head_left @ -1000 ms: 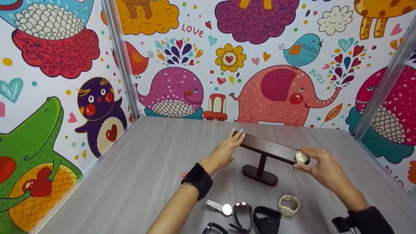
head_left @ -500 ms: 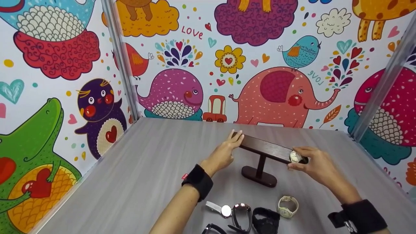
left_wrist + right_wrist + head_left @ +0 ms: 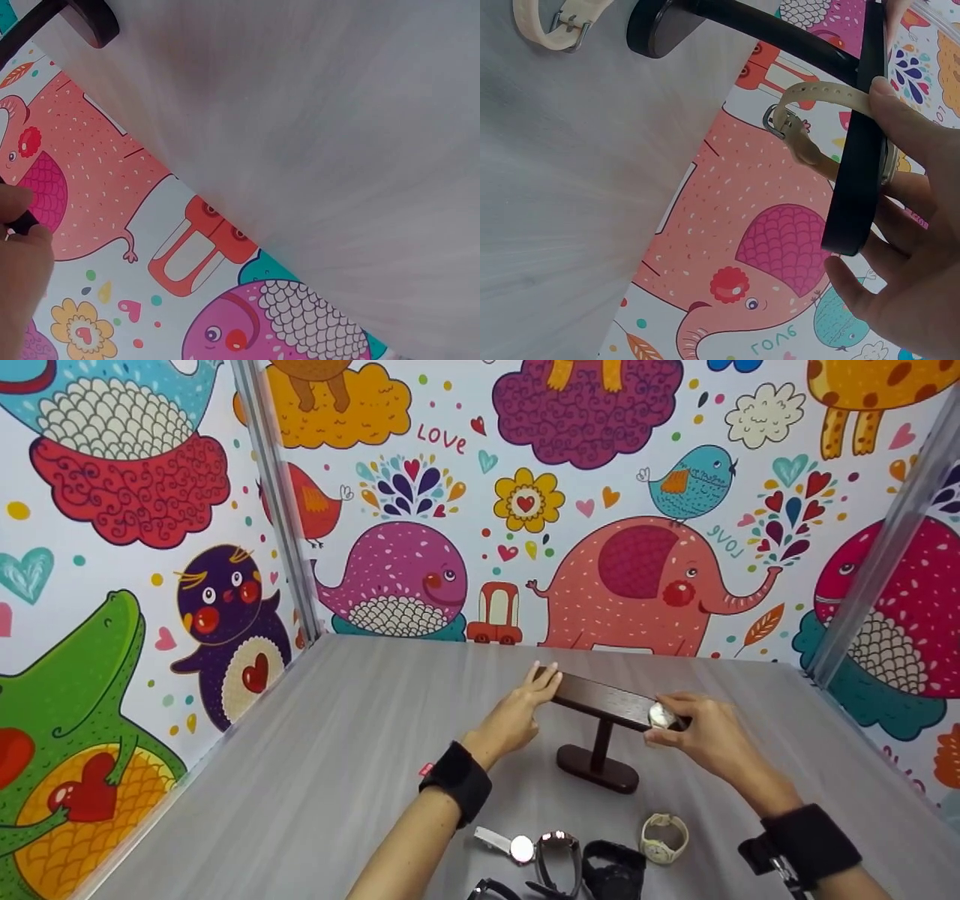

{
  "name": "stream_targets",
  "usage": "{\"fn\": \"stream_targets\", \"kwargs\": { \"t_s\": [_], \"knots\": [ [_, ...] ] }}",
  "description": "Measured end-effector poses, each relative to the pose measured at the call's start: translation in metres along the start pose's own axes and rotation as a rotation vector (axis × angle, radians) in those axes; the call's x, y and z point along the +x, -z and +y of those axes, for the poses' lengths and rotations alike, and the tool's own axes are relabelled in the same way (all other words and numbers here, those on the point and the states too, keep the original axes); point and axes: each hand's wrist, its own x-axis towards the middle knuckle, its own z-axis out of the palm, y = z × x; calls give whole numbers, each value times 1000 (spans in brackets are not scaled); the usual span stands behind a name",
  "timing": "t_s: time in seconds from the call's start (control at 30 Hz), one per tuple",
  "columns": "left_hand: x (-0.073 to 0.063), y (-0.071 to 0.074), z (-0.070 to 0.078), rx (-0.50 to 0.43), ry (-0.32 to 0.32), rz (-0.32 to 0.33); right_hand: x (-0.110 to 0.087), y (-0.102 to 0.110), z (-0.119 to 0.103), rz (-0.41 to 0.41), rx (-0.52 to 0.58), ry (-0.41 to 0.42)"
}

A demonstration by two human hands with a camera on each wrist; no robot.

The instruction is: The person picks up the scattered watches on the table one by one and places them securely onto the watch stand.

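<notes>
A dark brown wooden watch stand point(image 3: 600, 695), a T-shaped bar on a post with an oval foot, stands on the grey table. My left hand point(image 3: 514, 720) grips the bar's left end; in the left wrist view, thumb and finger point(image 3: 22, 277) close on that dark end. Near the bar's right end, my right hand point(image 3: 712, 735) pinches a watch point(image 3: 660, 715) with a pale round dial. Its buckled cream strap point(image 3: 810, 146) loops around the bar and hangs below it in the right wrist view. Fingers cover part of the watch case there.
In front of the stand lie a cream watch point(image 3: 664, 840), a watch with a white strap point(image 3: 519, 849), a dark-banded watch point(image 3: 559, 862), a chunky black watch point(image 3: 613, 870) and another black one point(image 3: 491, 889). A cartoon-printed wall point(image 3: 405, 577) rises behind the table.
My right hand has slid the watch leftward along the bar, away from its right end. The left hand keeps its hold, and the stand has stayed in place.
</notes>
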Motion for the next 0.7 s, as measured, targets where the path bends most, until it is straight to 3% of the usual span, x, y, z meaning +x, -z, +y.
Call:
{"fn": "stream_targets", "kwargs": {
  "t_s": [0.37,0.7],
  "knots": [
    [-1,1,1,10,7,1,11,-10,-14,-24,15,4],
    [-4,1,2,20,-2,12,19,-21,-21,1,46,70]
  ]
}}
